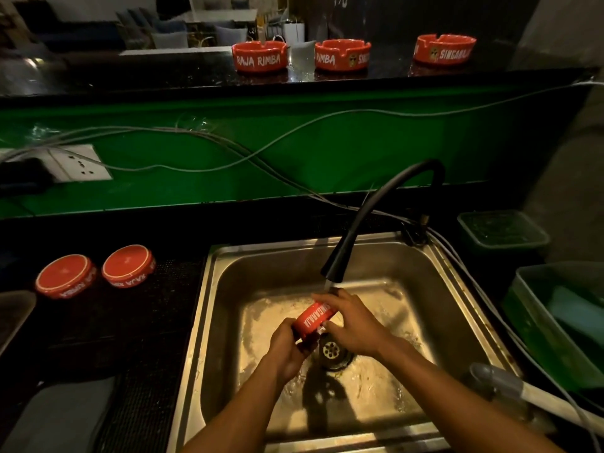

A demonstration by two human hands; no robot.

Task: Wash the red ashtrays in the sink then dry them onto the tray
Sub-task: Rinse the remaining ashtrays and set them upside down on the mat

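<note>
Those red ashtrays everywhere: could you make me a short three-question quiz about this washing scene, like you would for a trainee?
1. True or false: both hands hold the ashtray in the sink under the faucet.
2. How many ashtrays stand upright on the upper counter?
3. The two ashtrays left of the sink lie: A upright, B upside down, C stacked.

Key
1. True: the left hand and right hand both grip it.
2. Three.
3. B: and show their flat bases.
</note>
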